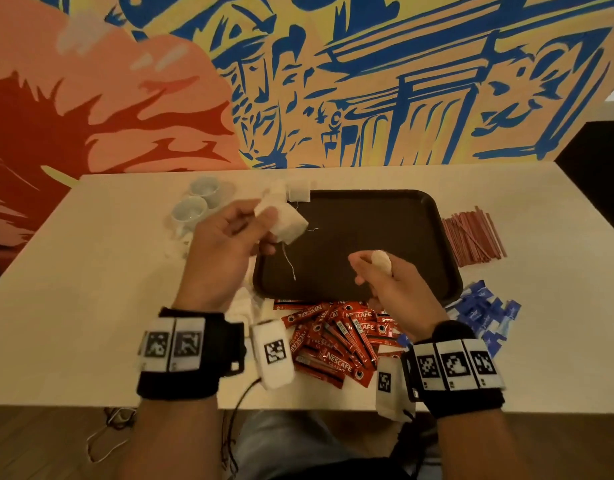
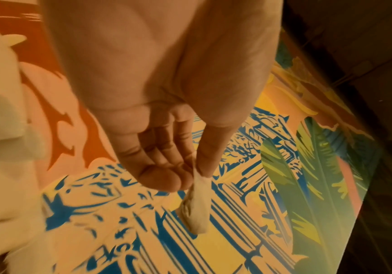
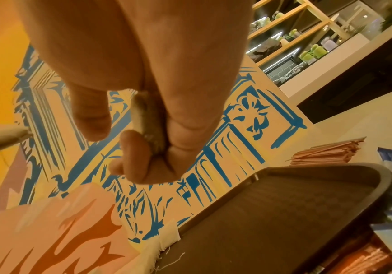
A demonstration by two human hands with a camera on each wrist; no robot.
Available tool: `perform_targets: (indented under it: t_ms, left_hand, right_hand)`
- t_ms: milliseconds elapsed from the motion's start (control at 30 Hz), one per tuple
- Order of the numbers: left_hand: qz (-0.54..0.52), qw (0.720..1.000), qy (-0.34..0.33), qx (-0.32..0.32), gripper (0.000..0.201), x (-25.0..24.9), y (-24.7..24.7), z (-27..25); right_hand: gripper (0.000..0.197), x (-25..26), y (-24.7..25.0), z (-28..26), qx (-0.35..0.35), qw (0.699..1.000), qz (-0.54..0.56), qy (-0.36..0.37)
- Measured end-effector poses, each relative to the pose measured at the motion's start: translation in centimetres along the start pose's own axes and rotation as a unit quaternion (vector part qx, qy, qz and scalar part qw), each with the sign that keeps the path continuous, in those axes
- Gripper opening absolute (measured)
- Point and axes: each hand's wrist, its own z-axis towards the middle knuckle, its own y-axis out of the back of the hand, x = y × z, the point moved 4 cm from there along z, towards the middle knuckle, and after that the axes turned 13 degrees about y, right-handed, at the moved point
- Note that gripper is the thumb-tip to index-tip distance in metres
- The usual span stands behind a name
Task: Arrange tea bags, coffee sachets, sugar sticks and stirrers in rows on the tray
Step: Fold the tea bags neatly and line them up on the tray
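Pinching one tea bag (image 1: 287, 224) above the brown tray (image 1: 437, 233), the left hand (image 1: 225, 244) hovered; the right hand (image 1: 395, 282) gripped another tea bag (image 1: 381, 261).

Dim warm light; wrist views look blurred, edges seemingly bent by wide-angle.

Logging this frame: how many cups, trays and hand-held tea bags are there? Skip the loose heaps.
Pale cups: 2
Brown tray: 1
Tea bags held: 2, one in the left hand, one in the right hand
Total: 5
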Motion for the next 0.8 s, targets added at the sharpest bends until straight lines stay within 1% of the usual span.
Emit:
perform_targets:
  t_ms: [33, 100, 133, 167, 233, 300, 367, 500, 567, 633, 800]
  left_hand:
    - [0.014, 1.000, -0.014, -0.010, 0.008, -1.1, 0.5, 0.8]
    - [0.064, 0.997, -0.030, -0.021, 0.007, -2.8, 1.2, 2.8]
    - [0.102, 0.994, -0.030, -0.024, 0.007, -3.4, 1.4, 4.0]
    - [0.147, 0.988, -0.026, -0.028, 0.013, -3.9, 1.6, 5.2]
    - [0.239, 0.971, -0.009, -0.022, 0.021, -4.3, 1.7, 7.8]
    - [0.335, 0.942, 0.009, -0.006, 0.021, -3.7, 1.5, 10.4]
    - [0.426, 0.904, 0.031, 0.017, 0.022, -2.1, 1.3, 12.9]
    - [0.541, 0.836, 0.079, 0.052, 0.022, 2.4, 1.4, 16.5]
    - [0.578, 0.808, 0.096, 0.066, 0.019, 4.5, 1.5, 17.5]
    - [0.597, 0.790, 0.115, 0.079, 0.018, 6.2, 1.6, 18.4]
    - [0.611, 0.776, 0.138, 0.077, 0.015, 8.2, 1.6, 20.4]
  right_hand:
    - [0.015, -0.3, 0.0, 0.0, -0.002, 1.000, -0.001, -0.012]
    - [0.023, -0.9, -0.1, 0.1, -0.004, 0.999, 0.021, -0.043]
    - [0.026, -1.1, -0.1, 0.2, -0.008, 0.997, 0.039, -0.059]
    - [0.029, -1.1, -0.1, 0.4, -0.015, 0.996, 0.058, -0.070]
    - [0.033, -1.1, 0.0, 0.6, -0.031, 0.994, 0.073, -0.075]
    - [0.033, -1.0, 0.0, 0.7, -0.035, 0.995, 0.065, -0.069]
    - [0.031, -0.9, -0.1, 0.7, -0.032, 0.995, 0.062, -0.068]
    - [0.028, -1.2, -0.6, 1.2, -0.018, 0.993, 0.084, -0.083]
    - [0.027, -1.4, -0.7, 1.5, -0.017, 0.991, 0.094, -0.091]
    - [0.027, -1.6, -0.8, 1.7, -0.018, 0.990, 0.103, -0.095]
    - [0.027, -2.3, -0.9, 2.1, -0.012, 0.989, 0.104, -0.104]
